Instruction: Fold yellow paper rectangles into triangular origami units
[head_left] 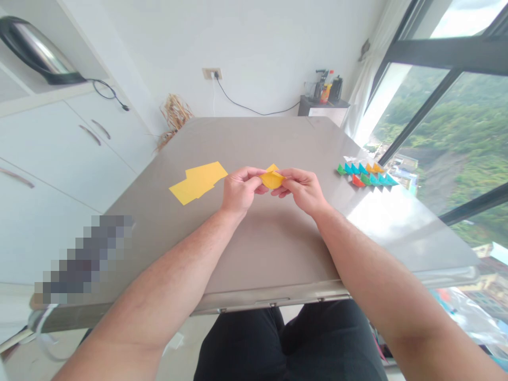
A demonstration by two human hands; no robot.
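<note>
A small folded piece of yellow paper [272, 180], shaped partly like a paper boat, is held up over the middle of the table. My left hand [241, 189] pinches its left end between thumb and fingers. At the opposite end, my right hand [300, 188] grips it the same way. One yellow corner sticks up behind the front fold. To the left of my left hand lie several flat yellow paper sheets [200, 181], overlapping one another.
Two rows of small folded paper boats [365, 174] in green, blue, orange and red stand at the right of the grey table [273, 254]. A blurred-out dark object [85, 259] lies at the left edge. Windows flank the right side; a kettle [39, 50] sits on a shelf.
</note>
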